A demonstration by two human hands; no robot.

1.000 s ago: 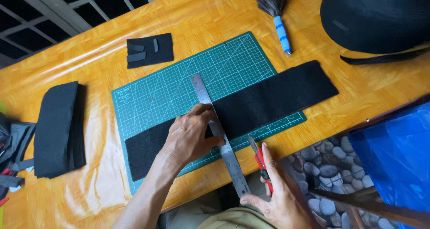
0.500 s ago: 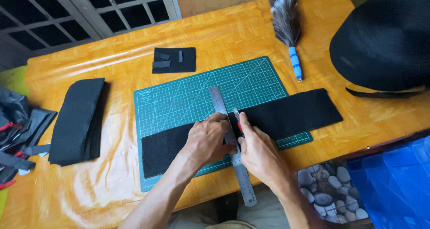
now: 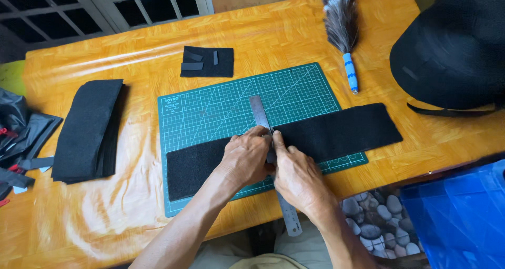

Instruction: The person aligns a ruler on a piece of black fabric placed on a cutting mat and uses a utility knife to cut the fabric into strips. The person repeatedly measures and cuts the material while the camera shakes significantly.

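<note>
1. Steel ruler (image 3: 288, 216) overhanging near desk edge, tail end unsupported. Any bump from below or from a sleeve likely pivots it and skews the line.
2. Right hand (image 3: 300, 177) closed beside the ruler, just right of it, on the felt. Tool inside not visible; cannot tell what is gripped, if anything. If a blade, risk of riding up over the thin ruler edge.
3. Left hand (image 3: 247, 158) pressing flat on ruler and felt, fingers (image 3: 258, 135) curled down right at the ruler edge. Touching the right hand. Likely injury point if a blade jumps.
4. Black felt strip (image 3: 336, 132) lying across near half of green cutting mat (image 3: 210, 111), ruler crossing it at mid-length. Right end off the mat, resting on bare desk (image 3: 158, 53) toward right edge. Drag on that free end could shift the strip under the ruler; a cut past the mat's near border would score the desk.
5. Folded black felt stack (image 3: 87, 129) near left edge, well apart. Low risk.
6. Small black patch with strips (image 3: 208, 62) beyond far mat edge, apart. No interference.
7. Feather duster (image 3: 342, 32) at far side, blue handle tip just beside far right mat corner. Could roll onto the mat.
8. Black bag (image 3: 452, 48) at far right corner, strap near the felt's right end. Snag possible.
</note>
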